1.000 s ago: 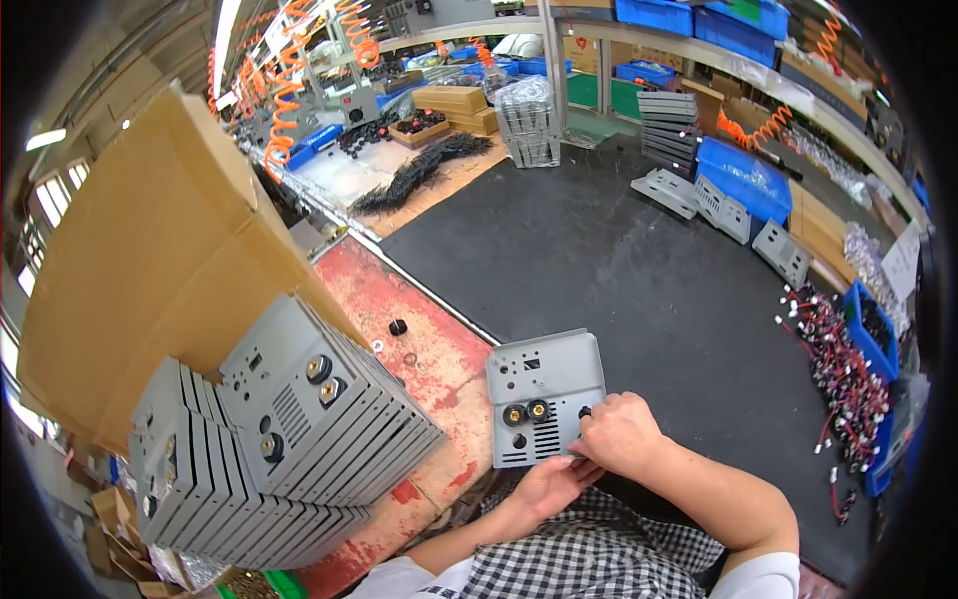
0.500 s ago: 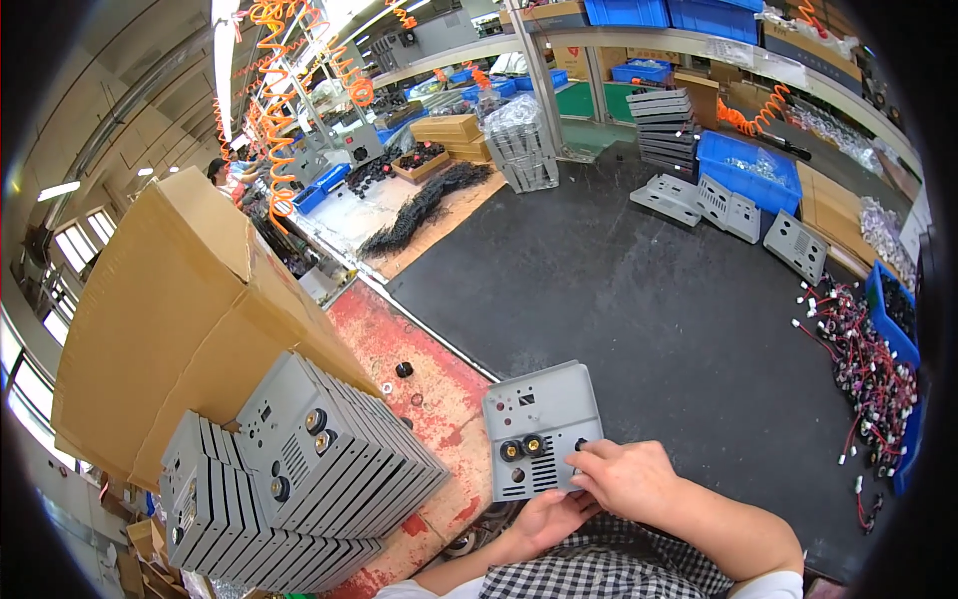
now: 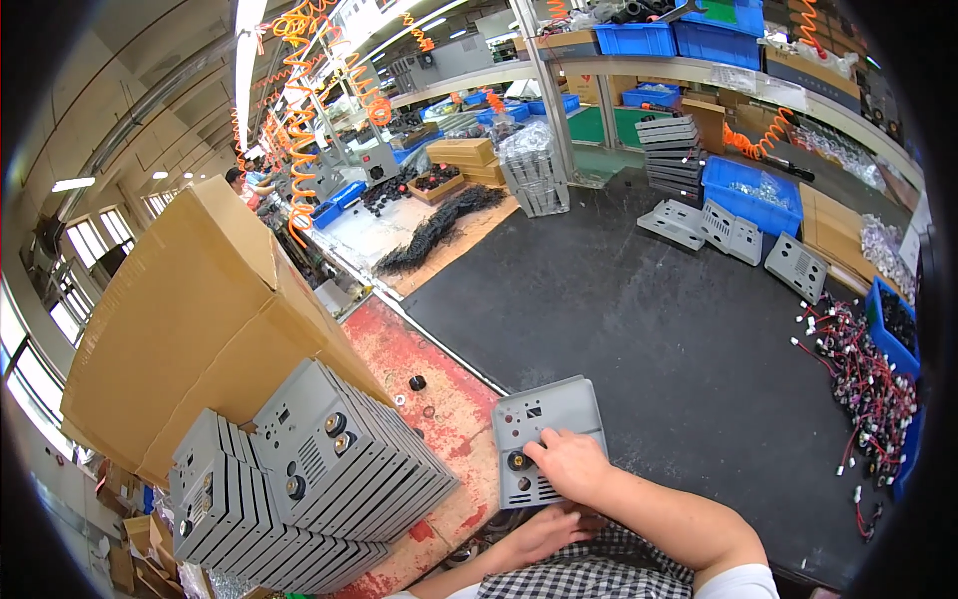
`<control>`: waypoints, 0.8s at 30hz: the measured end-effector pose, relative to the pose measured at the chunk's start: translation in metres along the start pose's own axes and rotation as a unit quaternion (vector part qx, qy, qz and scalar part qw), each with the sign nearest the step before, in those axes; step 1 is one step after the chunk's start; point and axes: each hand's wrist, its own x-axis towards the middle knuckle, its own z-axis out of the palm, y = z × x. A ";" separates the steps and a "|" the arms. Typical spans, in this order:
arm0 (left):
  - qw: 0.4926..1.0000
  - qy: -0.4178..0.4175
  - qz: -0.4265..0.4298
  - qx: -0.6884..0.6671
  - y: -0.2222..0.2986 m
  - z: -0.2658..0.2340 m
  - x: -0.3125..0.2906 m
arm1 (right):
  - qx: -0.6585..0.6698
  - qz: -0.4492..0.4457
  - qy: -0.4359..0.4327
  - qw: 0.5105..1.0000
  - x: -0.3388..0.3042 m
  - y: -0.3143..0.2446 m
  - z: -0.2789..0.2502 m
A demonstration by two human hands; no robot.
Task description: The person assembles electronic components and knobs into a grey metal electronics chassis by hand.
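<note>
A grey sheet-metal panel (image 3: 577,399) with slots and round holes lies at the black mat's near edge, partly over the red worn board. One black round socket (image 3: 519,460) with a brass centre shows on it. My right hand (image 3: 574,464) reaches over the panel, its fingers closed around the spot of the second socket, which they hide. Just below the panel's near edge, my left hand (image 3: 544,533) rests with fingers loosely extended and nothing visible in it; my right forearm is close above it.
Many similar panels stand in a leaning stack (image 3: 344,479) at left, before a large cardboard box (image 3: 190,329). A black ring nut (image 3: 417,382) lies on the red board (image 3: 384,344). Right are wired connectors (image 3: 853,389), a blue bin (image 3: 748,200) and loose panels (image 3: 795,268).
My right hand has moved left and up across the panel, from its lower right holes to the sockets. The left hand is slightly lower, off the panel's edge. The view has shifted a little.
</note>
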 end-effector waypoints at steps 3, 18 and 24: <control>0.936 0.055 -0.057 0.344 0.021 0.039 -0.023 | 0.006 -0.018 0.029 0.999 -0.006 0.004 -0.002; 0.917 0.142 0.307 0.213 0.042 0.074 0.010 | 0.356 0.079 0.305 0.880 -0.073 -0.002 -0.032; 0.973 0.107 0.192 0.077 0.039 0.078 0.019 | 0.175 0.026 0.359 0.916 -0.078 0.006 -0.037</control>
